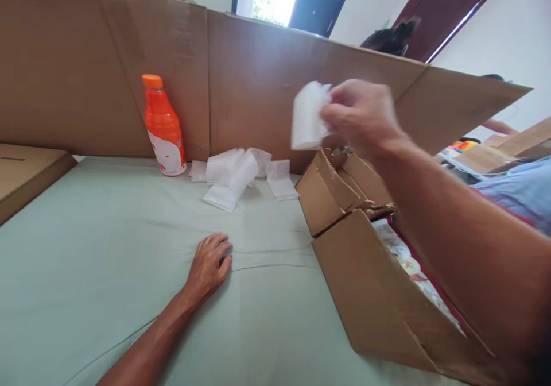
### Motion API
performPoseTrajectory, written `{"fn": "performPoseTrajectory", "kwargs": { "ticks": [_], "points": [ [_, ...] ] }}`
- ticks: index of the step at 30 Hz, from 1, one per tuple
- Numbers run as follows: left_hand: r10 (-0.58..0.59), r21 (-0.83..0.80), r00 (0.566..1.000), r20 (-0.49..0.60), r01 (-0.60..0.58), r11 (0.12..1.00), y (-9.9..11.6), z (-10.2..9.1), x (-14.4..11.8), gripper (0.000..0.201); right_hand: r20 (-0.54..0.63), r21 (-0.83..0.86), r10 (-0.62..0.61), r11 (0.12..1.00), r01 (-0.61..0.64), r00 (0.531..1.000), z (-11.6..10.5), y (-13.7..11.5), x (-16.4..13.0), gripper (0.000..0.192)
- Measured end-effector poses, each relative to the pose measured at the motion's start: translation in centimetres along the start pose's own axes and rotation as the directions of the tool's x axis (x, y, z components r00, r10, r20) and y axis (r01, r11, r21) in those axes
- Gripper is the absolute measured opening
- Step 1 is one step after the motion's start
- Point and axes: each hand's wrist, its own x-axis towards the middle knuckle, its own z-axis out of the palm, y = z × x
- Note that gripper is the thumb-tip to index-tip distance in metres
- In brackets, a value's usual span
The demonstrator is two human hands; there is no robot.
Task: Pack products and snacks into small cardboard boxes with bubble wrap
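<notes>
Right grip (359,116) pinches white packet (307,117) at its left.

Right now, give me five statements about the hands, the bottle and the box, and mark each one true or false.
1. The right hand holds a white packet in the air above the open cardboard box. True.
2. The left hand grips the orange bottle. False: it rests flat on the green cloth, apart from the bottle.
3. The bottle stands upright against the cardboard wall. True.
4. The bottle has no cap. False: an orange cap is on.
5. White packets lie on the cloth beside the bottle. True.
</notes>
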Motion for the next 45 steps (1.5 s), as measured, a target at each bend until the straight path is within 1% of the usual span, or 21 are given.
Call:
{"fn": "performPoseTrajectory", "kwargs": {
  "ticks": [2, 3, 5, 6, 8, 11, 13, 15, 17, 19, 21, 23, 26, 28, 30, 31, 34, 38, 40, 42, 45],
  "points": [
    [0.011, 0.004, 1.000, -0.005, -0.011, 1.000, 0.0, 0.0, 0.1, 0.027, 0.071, 0.070, -0.032, 0.997, 0.027, 0.997, 4.9, -3.3, 0.8, 0.015],
    [0.014, 0.005, 1.000, -0.008, -0.014, 1.000, 0.0, 0.1, 0.1, 0.027, 0.137, 0.124, -0.035, 0.992, 0.018, 0.990, 7.3, -4.2, 1.2, 0.015],
    [0.016, 0.003, 1.000, -0.010, -0.016, 1.000, 0.0, 0.1, 0.1, 0.027, 0.272, 0.207, -0.048, 0.978, -0.010, 0.961, 11.0, -4.7, 1.9, 0.015],
    [0.015, 0.001, 1.000, -0.010, -0.015, 1.000, 0.0, 0.1, 0.1, 0.027, 0.315, 0.222, -0.046, 0.975, -0.027, 0.948, 12.3, -4.3, 2.2, 0.016],
    [0.013, -0.007, 1.000, -0.004, -0.013, 1.000, 0.1, 0.1, 0.1, 0.027, 0.333, 0.148, 0.017, 0.986, -0.071, 0.943, 13.5, -2.3, 2.6, 0.017],
    [0.007, -0.020, 1.000, 0.003, -0.007, 1.000, 0.1, 0.0, 0.2, 0.027, 0.248, -0.118, 0.258, 0.965, -0.235, 0.934, 13.6, 2.4, 2.1, 0.017],
    [0.003, -0.029, 1.000, 0.002, -0.003, 1.000, 0.2, 0.1, 0.3, 0.026, 0.186, -0.245, 0.415, 0.897, -0.367, 0.891, 13.8, 5.8, 0.7, 0.016],
    [-0.002, -0.035, 1.000, -0.007, 0.001, 0.999, 0.2, 0.1, 0.3, 0.026, 0.145, -0.296, 0.529, 0.830, -0.473, 0.836, 14.5, 8.8, -1.6, 0.018],
    [-0.006, -0.036, 1.000, -0.019, 0.006, 0.999, 0.3, 0.2, 0.4, 0.025, 0.120, -0.323, 0.610, 0.770, -0.550, 0.783, 15.8, 11.1, -4.2, 0.025],
    [-0.007, -0.034, 1.000, -0.027, 0.006, 0.999, 0.4, 0.2, 0.4, 0.025, 0.123, -0.323, 0.640, 0.749, -0.579, 0.759, 17.7, 12.3, -6.6, 0.034],
    [-0.004, -0.029, 1.000, -0.030, 0.004, 1.000, 0.4, 0.3, 0.4, 0.024, 0.139, -0.301, 0.631, 0.761, -0.574, 0.763, 20.0, 12.3, -8.3, 0.037],
    [-0.001, -0.024, 1.000, -0.028, 0.000, 1.000, 0.3, 0.3, 0.3, 0.023, 0.166, -0.254, 0.589, 0.800, -0.543, 0.791, 22.7, 11.1, -9.1, 0.038],
    [0.005, -0.018, 1.000, -0.025, -0.005, 1.000, 0.2, 0.3, 0.2, 0.024, 0.235, -0.166, 0.500, 0.866, -0.472, 0.834, 26.6, 8.2, -9.0, 0.042],
    [0.009, -0.015, 1.000, -0.027, -0.009, 1.000, 0.2, 0.4, 0.1, 0.026, 0.283, -0.117, 0.446, 0.895, -0.431, 0.849, 28.4, 6.7, -8.3, 0.046],
    [0.012, -0.013, 1.000, -0.029, -0.012, 1.000, 0.2, 0.4, 0.1, 0.026, 0.309, -0.090, 0.415, 0.909, -0.408, 0.856, 28.7, 6.2, -7.5, 0.052],
    [0.013, -0.013, 1.000, -0.029, -0.013, 1.000, 0.2, 0.4, 0.2, 0.026, 0.311, -0.082, 0.405, 0.913, -0.400, 0.860, 28.3, 6.3, -7.4, 0.054],
    [0.010, -0.018, 1.000, -0.028, -0.011, 1.000, 0.3, 0.3, 0.2, 0.024, 0.275, -0.068, 0.360, 0.932, -0.356, 0.891, 24.8, 7.8, -8.2, 0.056],
    [-0.001, -0.024, 1.000, -0.031, 0.001, 1.000, 0.4, 0.2, 0.4, 0.023, 0.219, -0.064, 0.253, 0.968, -0.244, 0.942, 19.3, 9.5, -13.1, 0.047],
    [-0.002, -0.024, 1.000, -0.029, 0.001, 1.000, 0.4, 0.1, 0.4, 0.023, 0.236, -0.072, 0.188, 0.982, -0.176, 0.953, 17.9, 9.3, -16.2, 0.042],
    [0.002, -0.022, 1.000, -0.026, -0.003, 1.000, 0.4, 0.0, 0.4, 0.023, 0.292, -0.078, 0.106, 0.993, -0.086, 0.950, 18.0, 8.5, -18.5, 0.036],
    [0.006, -0.018, 1.000, -0.026, -0.006, 1.000, 0.4, -0.1, 0.4, 0.024, 0.382, -0.106, 0.016, 0.994, 0.027, 0.924, 20.2, 6.7, -19.1, 0.038]
  ]
}}
